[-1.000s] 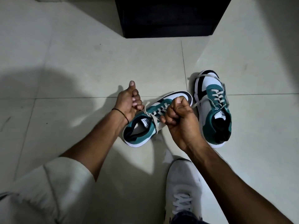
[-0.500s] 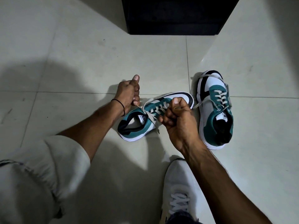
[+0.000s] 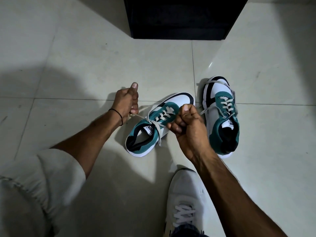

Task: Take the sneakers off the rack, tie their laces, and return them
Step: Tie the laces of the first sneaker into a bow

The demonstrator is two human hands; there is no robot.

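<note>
Black rack is being cut off by the top edge, its inside too dark to read. Right hand is covering the near sneaker's lace crossing, so the knot is hard to make out. Both hands are clenching: left hand is gripping one lace end at the sneaker's left side, the lace running taut to the eyelets; right hand is fisting over the other end, just above the tongue. Near sneaker is lying on the tiled floor between the hands, toe angling up-right. Second sneaker is standing just beside it to the right, laces trailing loose. The person's own white shoe is being cropped by the bottom edge.
</note>
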